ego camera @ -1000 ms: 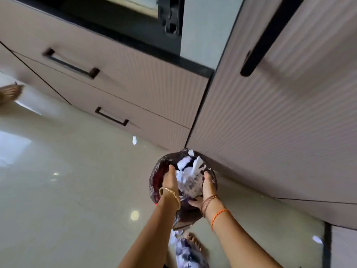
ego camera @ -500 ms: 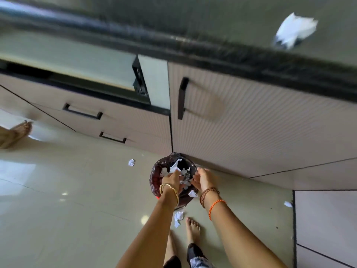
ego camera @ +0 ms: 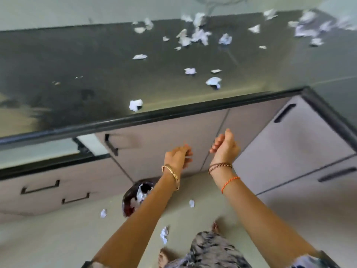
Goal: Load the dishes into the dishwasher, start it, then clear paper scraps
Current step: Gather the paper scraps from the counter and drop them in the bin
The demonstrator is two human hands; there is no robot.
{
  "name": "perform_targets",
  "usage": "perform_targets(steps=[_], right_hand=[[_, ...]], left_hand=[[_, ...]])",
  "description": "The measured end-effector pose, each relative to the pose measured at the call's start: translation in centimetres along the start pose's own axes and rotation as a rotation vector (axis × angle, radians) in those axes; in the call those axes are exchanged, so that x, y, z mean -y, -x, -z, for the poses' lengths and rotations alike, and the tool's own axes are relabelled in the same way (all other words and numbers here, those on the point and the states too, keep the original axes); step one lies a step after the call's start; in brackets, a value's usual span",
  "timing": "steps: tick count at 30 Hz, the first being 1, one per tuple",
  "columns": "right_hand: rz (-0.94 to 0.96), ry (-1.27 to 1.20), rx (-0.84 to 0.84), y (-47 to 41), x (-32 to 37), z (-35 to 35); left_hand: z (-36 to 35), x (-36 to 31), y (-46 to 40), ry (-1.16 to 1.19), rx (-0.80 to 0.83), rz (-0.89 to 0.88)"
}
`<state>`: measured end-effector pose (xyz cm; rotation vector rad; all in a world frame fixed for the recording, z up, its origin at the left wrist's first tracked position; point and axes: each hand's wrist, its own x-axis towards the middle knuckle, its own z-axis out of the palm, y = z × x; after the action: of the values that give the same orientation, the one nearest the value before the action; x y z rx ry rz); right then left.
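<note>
No writing, label, brand, number or sign is showing clearly enough to read. The paper scraps [ego camera: 213,82] lying on the dark surface [ego camera: 81,74] are appearing white and blurred, and the cabinet doors [ego camera: 164,136] are showing plain fronts.

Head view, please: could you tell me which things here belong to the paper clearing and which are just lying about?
Job: scraps on the counter; scraps on the floor; bin; left hand; right hand.
Lying about: cupboard doors; drawers.
</note>
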<state>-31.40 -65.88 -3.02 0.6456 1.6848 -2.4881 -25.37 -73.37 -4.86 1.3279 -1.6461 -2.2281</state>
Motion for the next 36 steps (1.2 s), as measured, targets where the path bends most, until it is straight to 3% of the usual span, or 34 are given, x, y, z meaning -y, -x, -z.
perform_targets(steps=[2,6,11,19,25,30,36], right_hand=[[0.078,-0.112,-0.012,-1.3,4.6,0.0],[0.233,-0.206,0.007,-4.6,11.8,0.1],[0.379,-0.109,0.058,-13.5,20.7,2.3],[0.259,0.07,0.0,-26.5,25.9,5.5],[0.243,0.088,-0.038,-35.9,29.9,3.4],[0.205,0.082,-0.061,-43.6,32.4,1.7],[0.2,0.105,-0.213,-51.8,36.6,0.7]], left_hand=[[-3.9,-3.2,1.3,0.031,0.043,-0.135],[-10.3,-8.3,2.3,0.12,0.148,-0.246],[-21.5,-12.6,0.9,0.186,0.233,-0.323],[-34.0,-16.6,-4.3,0.306,0.204,-0.197],[-41.8,-20.7,-9.0,0.286,0.235,-0.201],[-47.5,-24.1,-14.2,0.363,0.33,-0.029],[-53.5,-27.9,-19.0,0.368,0.292,0.005]])
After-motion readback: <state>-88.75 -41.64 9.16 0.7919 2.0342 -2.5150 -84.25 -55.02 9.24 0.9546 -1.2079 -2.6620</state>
